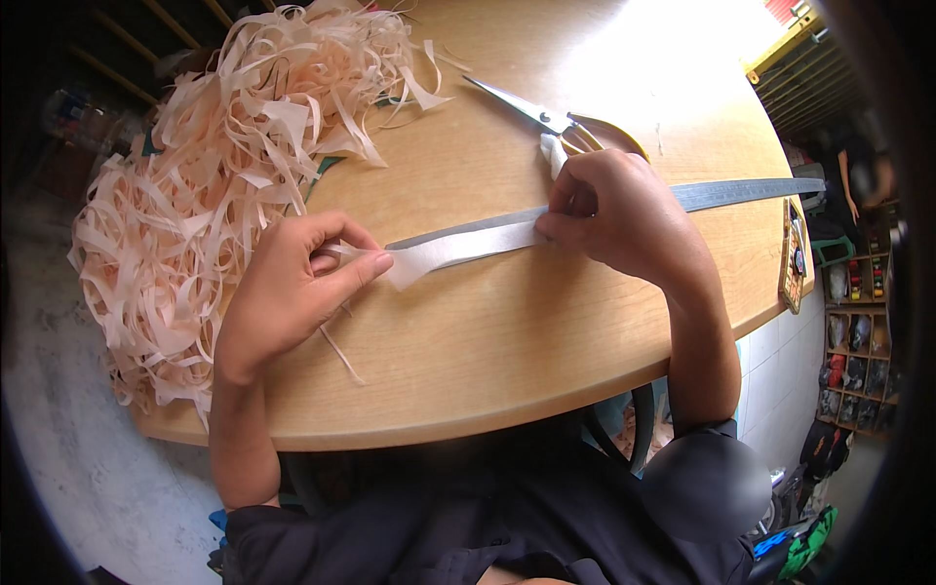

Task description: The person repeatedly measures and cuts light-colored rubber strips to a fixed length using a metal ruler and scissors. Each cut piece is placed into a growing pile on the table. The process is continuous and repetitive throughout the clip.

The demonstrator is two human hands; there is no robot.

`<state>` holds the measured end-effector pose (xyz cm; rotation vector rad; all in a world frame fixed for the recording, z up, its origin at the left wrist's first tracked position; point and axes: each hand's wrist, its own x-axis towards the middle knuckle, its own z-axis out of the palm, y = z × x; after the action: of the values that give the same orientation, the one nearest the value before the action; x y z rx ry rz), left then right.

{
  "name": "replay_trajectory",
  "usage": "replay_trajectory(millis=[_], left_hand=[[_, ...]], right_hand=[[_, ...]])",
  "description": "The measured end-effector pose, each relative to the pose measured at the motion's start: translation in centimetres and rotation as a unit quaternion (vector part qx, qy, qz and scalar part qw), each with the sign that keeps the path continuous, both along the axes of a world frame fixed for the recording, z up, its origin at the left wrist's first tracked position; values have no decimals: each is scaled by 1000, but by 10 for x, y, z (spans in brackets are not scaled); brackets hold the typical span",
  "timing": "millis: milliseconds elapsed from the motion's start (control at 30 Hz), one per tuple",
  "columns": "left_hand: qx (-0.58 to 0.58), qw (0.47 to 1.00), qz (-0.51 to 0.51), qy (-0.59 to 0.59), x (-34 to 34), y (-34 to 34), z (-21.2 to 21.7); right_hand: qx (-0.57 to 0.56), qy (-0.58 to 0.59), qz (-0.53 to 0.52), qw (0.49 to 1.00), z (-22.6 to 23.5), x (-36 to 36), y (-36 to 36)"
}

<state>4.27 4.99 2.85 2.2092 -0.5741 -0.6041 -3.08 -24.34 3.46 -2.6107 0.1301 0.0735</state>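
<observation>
The left hand (292,292) and right hand (609,210) pinch one white strip (458,246), stretched along the ruler (741,193) on the table (507,341). Many strips lie piled (214,185) already; scissors (551,122) wait untouched, so this one is probably not cut yet.

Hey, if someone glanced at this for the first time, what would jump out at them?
The big heap of pale peach fabric strips covering the round wooden table's left side. At centre, the left hand and right hand stretch a white strip along a grey metal ruler, below yellow-handled scissors.
</observation>
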Motion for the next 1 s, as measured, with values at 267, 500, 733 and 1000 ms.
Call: replay_trajectory(millis=[267, 500, 733, 1000], left_hand=[[-139, 978, 23, 154, 0, -2, -2], [-158, 961, 72, 216, -2, -5, 3], [-122, 967, 96, 201, -2, -5, 2], [-106, 970, 89, 200, -3, -8, 4]], right_hand=[[-1, 51, -24, 998, 5, 0, -1], [15, 4, -3, 1000, -1, -1, -2], [30, -10, 13, 999, -5, -2, -6], [88, -31, -47, 995, 9, 0, -20]])
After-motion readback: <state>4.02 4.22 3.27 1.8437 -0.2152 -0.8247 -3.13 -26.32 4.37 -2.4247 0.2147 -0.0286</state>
